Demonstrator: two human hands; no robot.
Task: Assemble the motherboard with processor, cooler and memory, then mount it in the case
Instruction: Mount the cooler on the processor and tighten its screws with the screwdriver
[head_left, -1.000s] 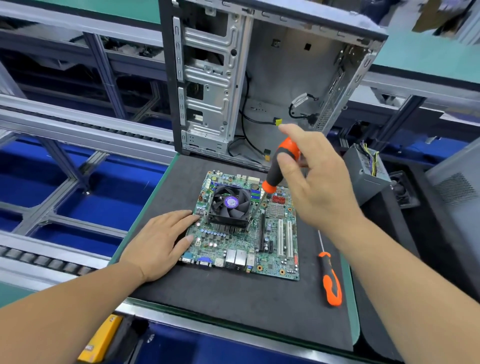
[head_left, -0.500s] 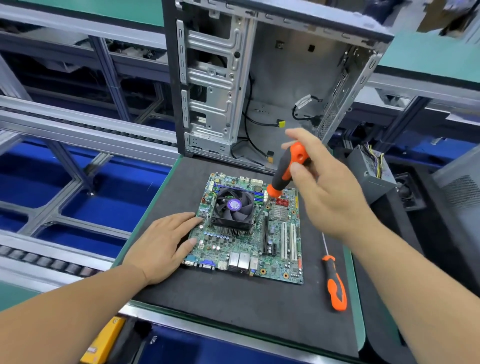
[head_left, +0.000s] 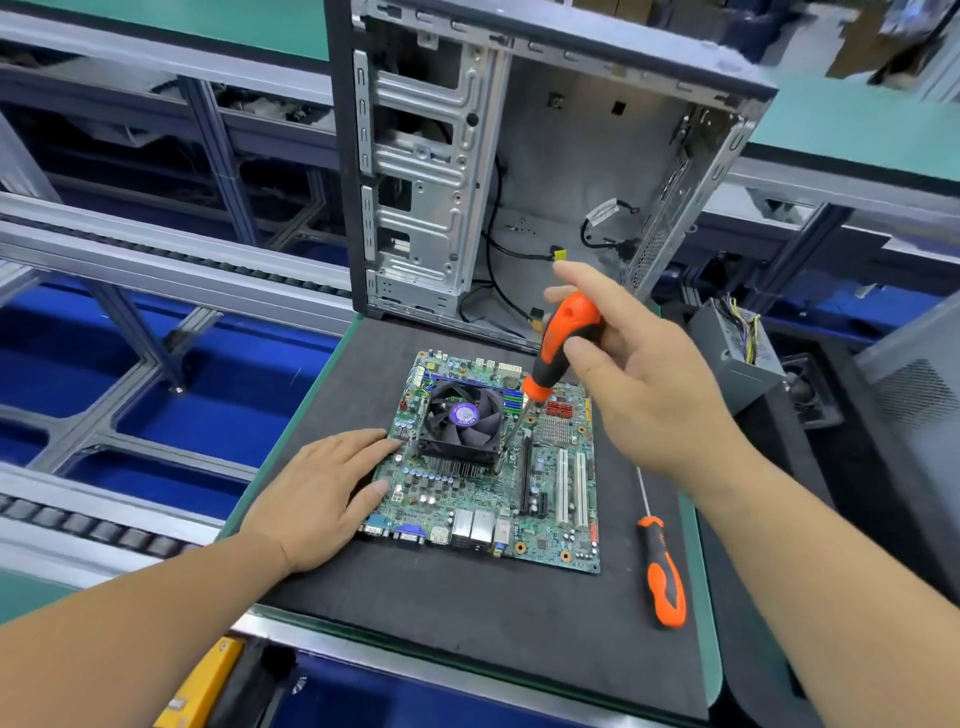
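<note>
Right hand (head_left: 639, 384) wrapped round the orange-and-black handle of a screwdriver (head_left: 563, 345), thumb and fingers curled on the grip, shaft slanting down to the near right corner of the cooler (head_left: 460, 423), tip apparently at a mounting screw there, though too small to confirm. Left hand (head_left: 322, 493) laid flat, fingers straight, fingertips pressing the left edge of the motherboard (head_left: 493, 467) to steady it. Motherboard lying flat on the black foam mat (head_left: 467, 623), just in front of the open computer case (head_left: 545, 156), cooler fan seated over the processor socket, its finned heatsink visible beneath. Memory slots beside the cooler hard to read; cannot tell whether sticks are fitted. Likely step: tightening the cooler's screws, mounting in the case not yet done. Board judged light but stiff and fragile: thin, crowded with small capacitors and pins, prone to flexing under the cooler's weight. Best taken by the bare edges on two opposite sides, or supported from below, never lifted by the fan or heatsink fins, nor gripped across the rear ports. Second screwdriver (head_left: 662, 571) lying on the mat to the right of the board, apart from it. Power supply (head_left: 737, 353) with loose coloured wires farther right, beside the case.
</note>
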